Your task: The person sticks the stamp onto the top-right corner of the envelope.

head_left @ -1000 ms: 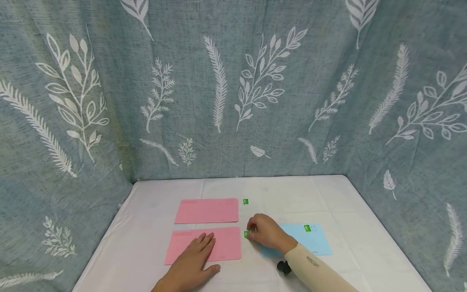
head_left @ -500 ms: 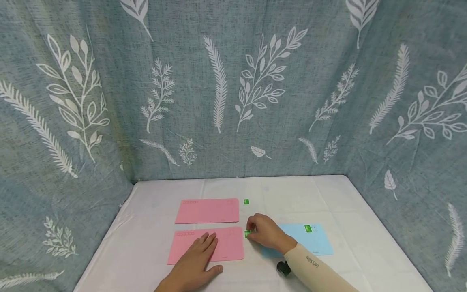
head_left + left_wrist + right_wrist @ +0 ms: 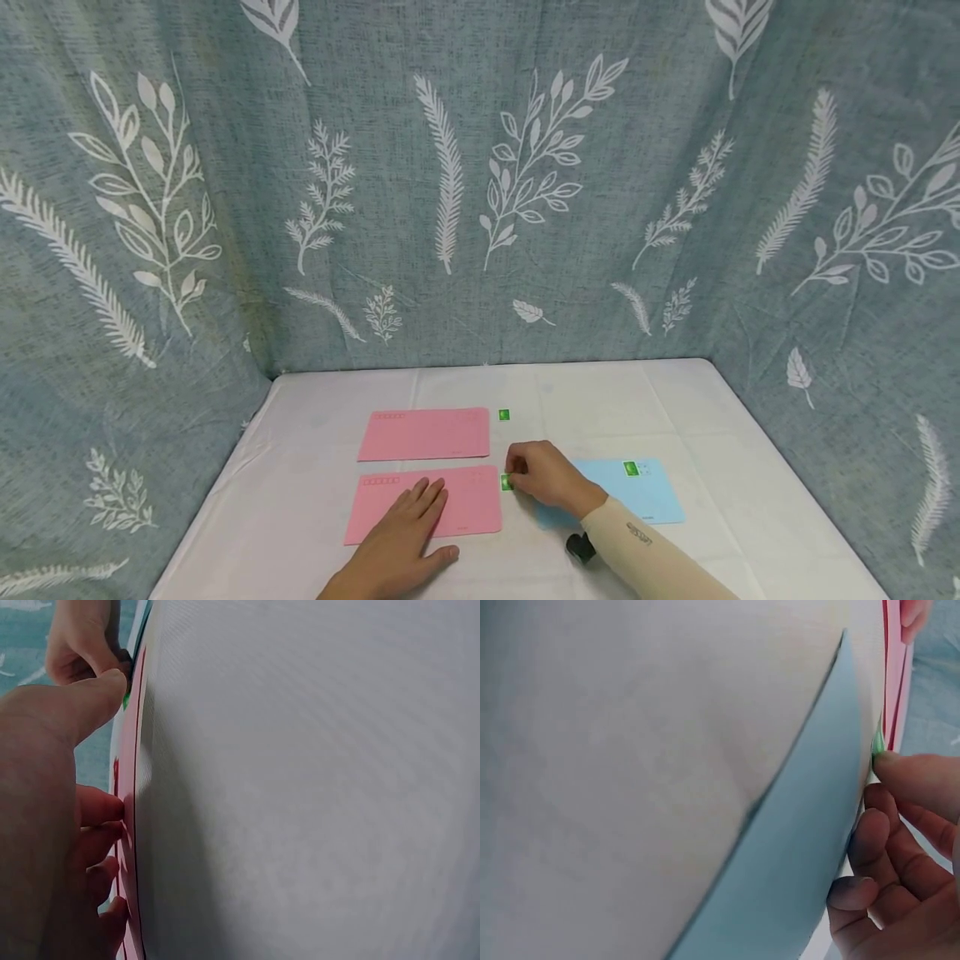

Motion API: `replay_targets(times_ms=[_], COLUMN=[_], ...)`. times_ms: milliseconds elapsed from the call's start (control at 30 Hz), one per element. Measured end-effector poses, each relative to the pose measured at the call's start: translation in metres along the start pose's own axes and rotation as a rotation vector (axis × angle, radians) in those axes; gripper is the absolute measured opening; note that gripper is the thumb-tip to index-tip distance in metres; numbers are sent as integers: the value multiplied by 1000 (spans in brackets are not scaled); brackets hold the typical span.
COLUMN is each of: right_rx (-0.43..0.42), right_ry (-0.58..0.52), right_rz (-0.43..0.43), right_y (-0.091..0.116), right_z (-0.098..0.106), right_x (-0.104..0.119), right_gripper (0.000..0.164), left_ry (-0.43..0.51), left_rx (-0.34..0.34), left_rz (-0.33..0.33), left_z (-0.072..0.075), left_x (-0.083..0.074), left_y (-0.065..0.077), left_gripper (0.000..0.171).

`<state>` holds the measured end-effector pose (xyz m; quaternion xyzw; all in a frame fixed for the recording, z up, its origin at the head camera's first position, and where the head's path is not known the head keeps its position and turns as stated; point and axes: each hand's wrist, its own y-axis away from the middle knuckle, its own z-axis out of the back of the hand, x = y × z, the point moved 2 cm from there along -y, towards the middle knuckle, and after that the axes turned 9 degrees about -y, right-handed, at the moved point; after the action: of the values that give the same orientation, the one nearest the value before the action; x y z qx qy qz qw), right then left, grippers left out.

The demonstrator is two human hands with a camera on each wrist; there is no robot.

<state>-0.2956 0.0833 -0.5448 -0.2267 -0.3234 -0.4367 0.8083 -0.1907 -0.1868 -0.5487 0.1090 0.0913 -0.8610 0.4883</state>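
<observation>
My left hand (image 3: 397,537) rests on the near pink envelope (image 3: 472,504), fingers straight and thumb out to the side. Just past that envelope's right edge lies a small green stamp (image 3: 506,482). The thumb and forefinger of my right hand (image 3: 547,477) pinch the stamp at its right edge, and the other fingers are curled. In the right wrist view the green stamp (image 3: 878,739) shows at the thumb tip, slightly tilted. Under my right hand and forearm lies a light blue envelope (image 3: 663,492), partly hidden, with a green stamp (image 3: 631,469) at its upper right.
A second pink envelope (image 3: 423,433) lies farther back, with another green stamp (image 3: 504,414) off its right edge. A small black object (image 3: 579,548) sits beside my right forearm. White cloth covers the table (image 3: 600,400), and patterned curtains (image 3: 465,317) hang behind and at both sides.
The near pink envelope has shifted slightly right under my left hand, toward the stamp. My right hand stays nearly still at the stamp.
</observation>
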Motion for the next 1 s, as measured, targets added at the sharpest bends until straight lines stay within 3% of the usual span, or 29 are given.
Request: replay_targets(times_ms=[333, 467, 767, 1000], right_rx=[-19, -9, -15, -23], right_ry=[-30, -31, -123, -148], right_rz=[-38, -44, -109, -66], right_y=[-1, -1, 0, -4], right_z=[1, 2, 9, 6], right_x=[-1, 1, 10, 11], right_gripper=[16, 14, 14, 13], left_ry=[-15, -24, -8, -2], left_rx=[-34, -17, -18, 15], left_rz=[-21, -22, -32, -12], left_z=[-2, -2, 1, 3], left_x=[1, 2, 2, 1], left_y=[1, 0, 2, 1], left_gripper=[91, 92, 90, 91])
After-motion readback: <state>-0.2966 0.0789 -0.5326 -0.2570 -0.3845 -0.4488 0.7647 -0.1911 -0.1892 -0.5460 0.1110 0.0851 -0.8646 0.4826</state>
